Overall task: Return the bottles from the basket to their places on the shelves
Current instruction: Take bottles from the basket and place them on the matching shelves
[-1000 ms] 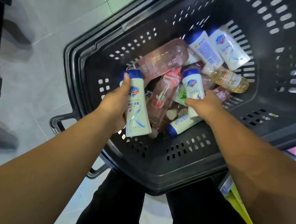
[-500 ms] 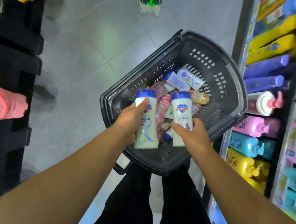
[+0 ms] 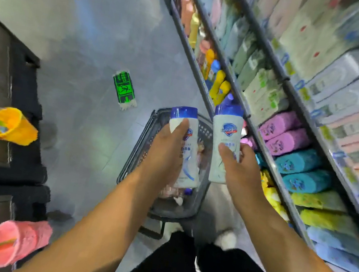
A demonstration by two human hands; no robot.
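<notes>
Two white bottles with blue caps are held upright in front of me. My left hand (image 3: 166,150) grips the left bottle (image 3: 190,158), and my right hand (image 3: 239,166) grips the right bottle (image 3: 226,129), which is slightly higher. Both hang above the black plastic basket (image 3: 139,143) on the floor. A few bottles still lie in the basket, mostly hidden behind my hands. The shelves (image 3: 283,81) run along my right, with coloured bottles (image 3: 217,80) on a lower level.
Folded towels in purple, teal and yellow (image 3: 296,163) fill the near shelf. On the left stands a dark rack (image 3: 16,133) with orange (image 3: 11,124) and pink (image 3: 20,242) mop heads sticking out. A green exit sign (image 3: 123,88) is on the grey floor.
Both hands have lifted their bottles out of the basket and higher. The view has risen and swung right toward the shelves, and the basket now looks smaller and lower.
</notes>
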